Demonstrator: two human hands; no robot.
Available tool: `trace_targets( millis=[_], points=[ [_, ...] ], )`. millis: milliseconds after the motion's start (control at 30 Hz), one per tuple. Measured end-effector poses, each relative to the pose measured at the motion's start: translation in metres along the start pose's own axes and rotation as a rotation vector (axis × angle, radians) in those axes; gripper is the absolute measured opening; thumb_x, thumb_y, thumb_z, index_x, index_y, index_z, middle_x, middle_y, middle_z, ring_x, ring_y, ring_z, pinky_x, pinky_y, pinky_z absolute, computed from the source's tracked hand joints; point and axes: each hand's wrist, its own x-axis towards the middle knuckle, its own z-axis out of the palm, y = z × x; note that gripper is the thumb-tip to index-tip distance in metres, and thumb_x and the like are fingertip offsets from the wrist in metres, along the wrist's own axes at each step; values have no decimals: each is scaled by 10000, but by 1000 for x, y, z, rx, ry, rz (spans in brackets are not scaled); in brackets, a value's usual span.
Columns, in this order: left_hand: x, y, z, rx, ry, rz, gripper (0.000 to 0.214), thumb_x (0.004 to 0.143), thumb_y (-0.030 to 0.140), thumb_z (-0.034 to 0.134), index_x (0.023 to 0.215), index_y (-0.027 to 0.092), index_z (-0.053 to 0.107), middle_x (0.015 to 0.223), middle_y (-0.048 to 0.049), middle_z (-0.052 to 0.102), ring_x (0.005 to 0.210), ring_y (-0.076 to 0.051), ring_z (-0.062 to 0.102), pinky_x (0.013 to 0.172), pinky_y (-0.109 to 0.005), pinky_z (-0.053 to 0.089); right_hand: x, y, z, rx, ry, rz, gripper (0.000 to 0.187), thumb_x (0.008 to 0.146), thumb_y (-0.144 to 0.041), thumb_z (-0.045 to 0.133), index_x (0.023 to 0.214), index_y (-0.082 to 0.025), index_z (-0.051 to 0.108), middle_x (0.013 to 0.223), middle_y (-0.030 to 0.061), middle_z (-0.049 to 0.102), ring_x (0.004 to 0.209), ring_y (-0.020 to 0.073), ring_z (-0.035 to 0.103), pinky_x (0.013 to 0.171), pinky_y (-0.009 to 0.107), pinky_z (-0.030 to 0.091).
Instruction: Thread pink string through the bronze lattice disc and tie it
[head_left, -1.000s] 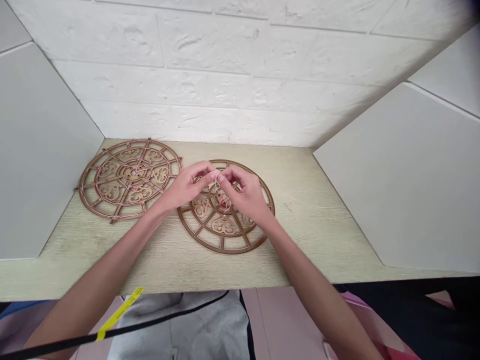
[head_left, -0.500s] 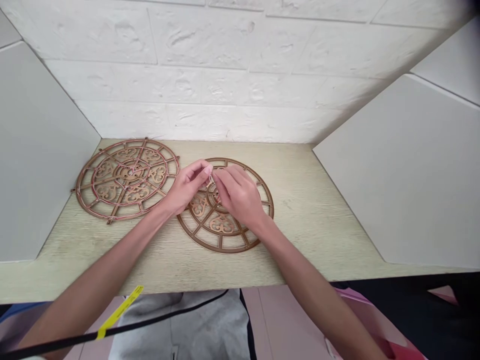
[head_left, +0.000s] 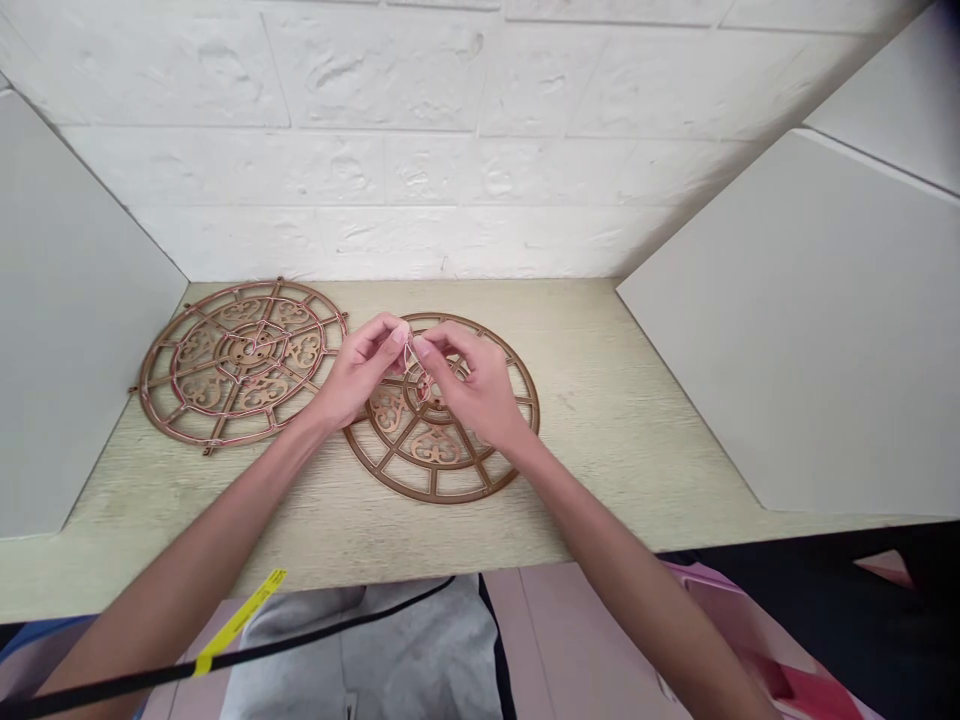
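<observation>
My left hand (head_left: 360, 370) pinches a thin pale wire (head_left: 409, 353) between thumb and fingertips. Close beside it, my right hand (head_left: 476, 385) is closed in a pinch on the same wire. Both hands are over a round bronze-coloured openwork frame (head_left: 433, 497), which lies flat with scroll ornaments between its spokes. Small reddish and white strands show near its centre, partly hidden by my right hand. To the left lies a second round frame (head_left: 202, 440) with reddish-white wire running along its rings and small tabs at its rim.
A pale wood-grain table (head_left: 600, 420) bears both frames. Behind it stands a white brick-patterned wall (head_left: 435, 170). Grey panels close the left side (head_left: 67, 330) and right side (head_left: 795, 330). A black cord (head_left: 330, 632) with a yellow tag (head_left: 244, 618) crosses in front.
The fingers of my right hand have turned slightly, so thumb and index finger show more clearly at the wire. The view has shifted a little; both frames stay in place.
</observation>
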Motion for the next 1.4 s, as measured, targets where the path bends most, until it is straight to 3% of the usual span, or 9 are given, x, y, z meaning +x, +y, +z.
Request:
trace_targets(
  millis=[100, 200, 467, 667, 833, 967, 1167, 1400],
  points=[
    [1, 0, -4, 158, -3, 124, 396, 913, 547, 616, 870, 157, 566, 744, -4, 489, 655, -81, 443, 596, -192, 379, 3, -1, -1, 357, -29, 200, 278, 941, -440, 590, 841, -180, 592, 774, 7, 607, 705, 121, 550, 678, 264, 453],
    [2, 2, -6, 277, -7, 185, 400, 934, 546, 580, 867, 152, 586, 740, -9, 506, 638, -80, 439, 579, -196, 369, 4, 0, 0, 454, -10, 237, 306, 908, -461, 632, 814, -174, 585, 754, -4, 582, 697, 111, 531, 682, 259, 446],
    [1, 11, -5, 437, -49, 197, 466, 956, 570, 518, 826, 132, 610, 748, -25, 558, 688, -95, 483, 641, -211, 396, 3, 2, -4, 63, -2, 73, 222, 975, -344, 513, 823, -185, 539, 776, 11, 588, 713, 128, 532, 693, 276, 420],
    [2, 8, -7, 456, -13, 191, 395, 932, 516, 590, 866, 132, 656, 767, -20, 591, 676, -84, 494, 615, -194, 396, 4, 4, -6, -192, -29, -100, 197, 985, -270, 476, 815, -182, 523, 778, 22, 541, 716, 137, 491, 697, 285, 382],
    [4, 7, -7, 462, 10, 188, 389, 921, 511, 607, 864, 130, 660, 705, -5, 564, 607, -72, 467, 569, -193, 382, 4, 8, -5, -55, -32, 86, 223, 985, -343, 499, 833, -184, 542, 768, 11, 555, 686, 126, 483, 660, 274, 370],
    [4, 8, -8, 434, 14, 155, 406, 896, 532, 630, 876, 129, 673, 745, -22, 610, 618, -79, 506, 566, -194, 410, 5, 9, -9, 58, -121, 203, 310, 966, -435, 525, 799, -175, 559, 690, -5, 547, 600, 105, 447, 579, 262, 337],
    [1, 9, -5, 478, 46, 200, 391, 906, 518, 627, 891, 132, 686, 799, -42, 665, 724, -107, 598, 652, -203, 474, 9, 4, -13, 411, -160, 399, 449, 867, -587, 628, 728, -165, 566, 621, -24, 471, 569, 86, 380, 529, 247, 303],
    [-2, 9, -4, 693, 82, 482, 220, 988, 330, 550, 909, 147, 643, 852, -29, 646, 799, -92, 586, 743, -207, 456, 7, 4, -9, 830, -184, 648, 398, 735, -491, 810, 821, -150, 624, 566, -71, 381, 514, 53, 226, 491, 243, 175]
  ],
)
